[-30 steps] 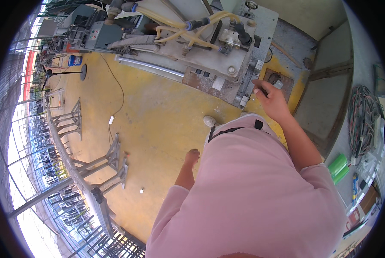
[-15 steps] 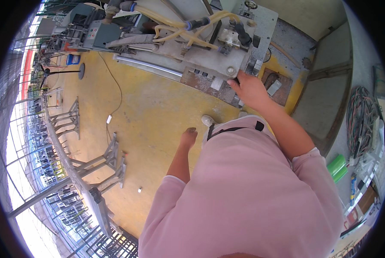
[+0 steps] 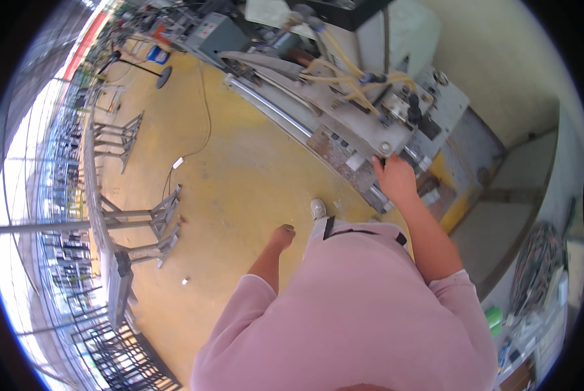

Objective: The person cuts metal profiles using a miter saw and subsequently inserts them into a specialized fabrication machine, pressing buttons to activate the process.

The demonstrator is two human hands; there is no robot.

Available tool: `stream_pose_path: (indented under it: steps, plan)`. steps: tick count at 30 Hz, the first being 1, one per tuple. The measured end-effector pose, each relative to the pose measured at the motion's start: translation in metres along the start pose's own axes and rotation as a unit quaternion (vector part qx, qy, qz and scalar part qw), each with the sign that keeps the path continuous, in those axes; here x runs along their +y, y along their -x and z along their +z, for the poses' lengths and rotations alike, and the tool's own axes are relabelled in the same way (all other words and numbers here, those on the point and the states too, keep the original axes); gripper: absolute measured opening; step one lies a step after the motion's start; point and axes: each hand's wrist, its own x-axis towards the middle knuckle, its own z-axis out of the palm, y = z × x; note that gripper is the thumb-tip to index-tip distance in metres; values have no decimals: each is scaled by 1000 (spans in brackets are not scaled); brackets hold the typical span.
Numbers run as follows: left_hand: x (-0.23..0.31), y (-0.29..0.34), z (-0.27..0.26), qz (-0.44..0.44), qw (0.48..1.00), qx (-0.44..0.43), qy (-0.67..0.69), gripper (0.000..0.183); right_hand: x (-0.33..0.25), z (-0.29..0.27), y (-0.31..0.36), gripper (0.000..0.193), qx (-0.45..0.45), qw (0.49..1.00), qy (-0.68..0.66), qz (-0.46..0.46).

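Note:
A grey machine with a flat metal plate and yellowish hoses stands ahead of me to the right. At the near corner of that plate is my right hand, its fingers curled at the edge and its thumb on the near side. A small dark part shows beside the fingertips; the rest of the grip is hidden. My left hand hangs at my left side above the yellow floor, fingers loosely curled, with nothing seen in it.
Grey metal stands and a long rail run along the left. A cable with a white socket crosses the floor. A pedestal fan stands far left. Coiled wires lie right, near a green object.
The view has turned, so the machine now appears lower and farther right. My right hand stays at the plate's corner. My left hand still hangs at my side.

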Motion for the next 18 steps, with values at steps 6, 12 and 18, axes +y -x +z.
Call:
stream_pose_path:
  steps: [6, 12, 18]
  plan:
    - [40, 4, 8, 111, 993, 38, -21, 39, 15, 13, 6, 50, 20, 999, 32, -16]
    - [30, 6, -11, 102, 993, 60, -29, 41, -11, -6, 6, 40, 52, 998, -11, -15]
    - [-32, -10, 11, 42, 994, 27, -95, 41, -22, -11, 3, 35, 20, 1000, 5, -3]
